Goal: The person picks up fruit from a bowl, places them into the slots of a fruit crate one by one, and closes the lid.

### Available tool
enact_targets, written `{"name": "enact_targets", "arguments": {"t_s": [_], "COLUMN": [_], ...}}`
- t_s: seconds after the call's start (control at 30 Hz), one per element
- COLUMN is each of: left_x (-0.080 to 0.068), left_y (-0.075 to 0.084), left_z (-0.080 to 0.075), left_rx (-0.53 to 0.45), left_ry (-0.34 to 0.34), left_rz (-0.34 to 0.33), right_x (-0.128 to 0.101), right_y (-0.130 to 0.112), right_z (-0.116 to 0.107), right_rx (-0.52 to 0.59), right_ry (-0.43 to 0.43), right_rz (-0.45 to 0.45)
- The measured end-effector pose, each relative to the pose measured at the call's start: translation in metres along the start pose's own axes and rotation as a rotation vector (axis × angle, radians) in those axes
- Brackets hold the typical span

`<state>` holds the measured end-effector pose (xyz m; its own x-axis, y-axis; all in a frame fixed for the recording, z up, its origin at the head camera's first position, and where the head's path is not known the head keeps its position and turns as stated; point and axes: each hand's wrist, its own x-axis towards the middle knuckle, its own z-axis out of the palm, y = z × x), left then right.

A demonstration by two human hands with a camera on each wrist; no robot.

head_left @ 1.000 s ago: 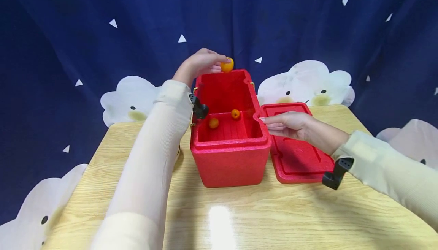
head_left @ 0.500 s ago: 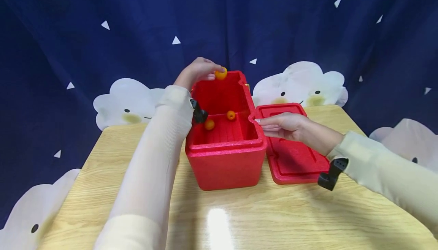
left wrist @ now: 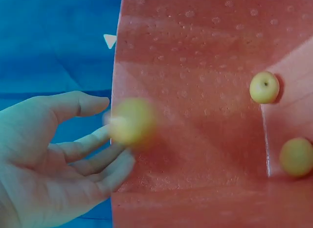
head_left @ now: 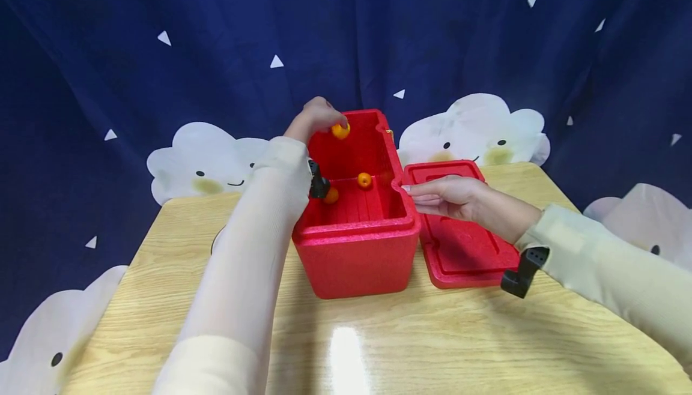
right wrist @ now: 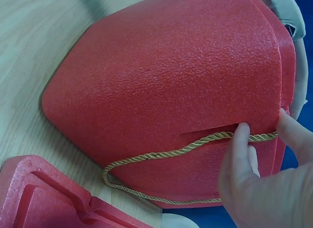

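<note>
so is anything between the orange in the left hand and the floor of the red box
Nothing visible. The orange at the left hand is over the open red box; its lid lies beside it, and two oranges sit aside on the floor.

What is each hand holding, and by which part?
The left hand has an orange fruit at its fingertips, its grip unclear. The right hand steadies the red box by its rim.

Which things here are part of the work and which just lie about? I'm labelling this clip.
In use:
- red foam box
- orange fruit at the left hand
- two fruits on the box floor
- right hand on the box's rim

Lying about:
- red lid
- wooden table
- gold cord
</note>
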<state>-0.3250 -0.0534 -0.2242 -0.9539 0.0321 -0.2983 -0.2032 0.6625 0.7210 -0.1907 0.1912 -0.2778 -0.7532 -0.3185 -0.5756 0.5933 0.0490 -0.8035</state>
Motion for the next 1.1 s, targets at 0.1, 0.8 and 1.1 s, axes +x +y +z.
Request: {"name": "enact_targets", "arguments": {"t_s": [0.1,0.8,1.1], "left_x": [-0.002,-0.051,-0.070], "left_y": [0.003,-0.045,-0.126], "left_z": [-0.002,-0.054,-0.047], "left_rx": [0.026,-0.034,0.009], "left_ry": [0.012,0.022,0.110], "left_rz": [-0.011,0.348,0.390], "right_x": [0.000,0.005,0.006], "right_y": [-0.001,-0.001,0.001], "right_z": [0.000,-0.007,-0.008], "right_rx": [-0.002,0.012,-0.009], "right_ry": [0.001,0.012,0.034], "right_rz": [0.001,-0.006,0.001]}}
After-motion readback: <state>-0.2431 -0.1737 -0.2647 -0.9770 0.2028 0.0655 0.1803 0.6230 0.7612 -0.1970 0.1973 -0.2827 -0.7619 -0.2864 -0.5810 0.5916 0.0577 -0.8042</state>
